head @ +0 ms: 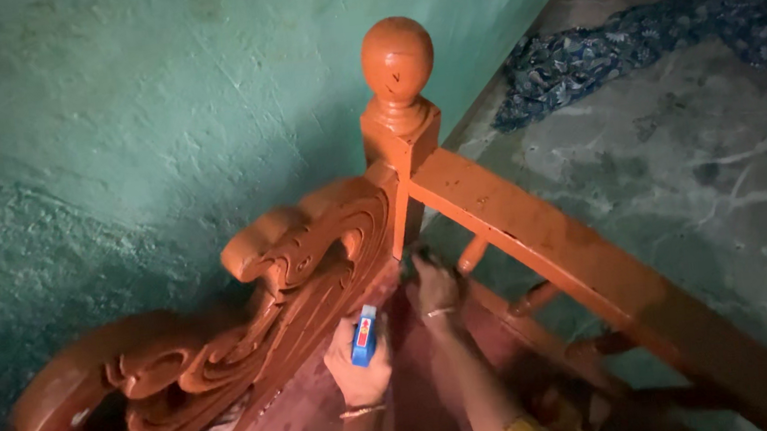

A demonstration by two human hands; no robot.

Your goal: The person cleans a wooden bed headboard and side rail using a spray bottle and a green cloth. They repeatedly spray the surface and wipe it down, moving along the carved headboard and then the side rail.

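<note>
The left hand [358, 363] grips a small blue and red plastic tool [364, 335], its long axis near upright, top end tipped toward the carved orange wooden headboard [253, 322]. The right hand [434, 286] presses low on the orange corner post [400, 111]; its fingers are in shadow, so whether it holds anything is unclear.

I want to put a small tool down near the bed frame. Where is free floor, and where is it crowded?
The grey floor lies bare between the orange side rail and the patterned cloth. It is crowded at the corner post, where the left hand, holding a blue object, and the right hand work beside the carved headboard.
</note>
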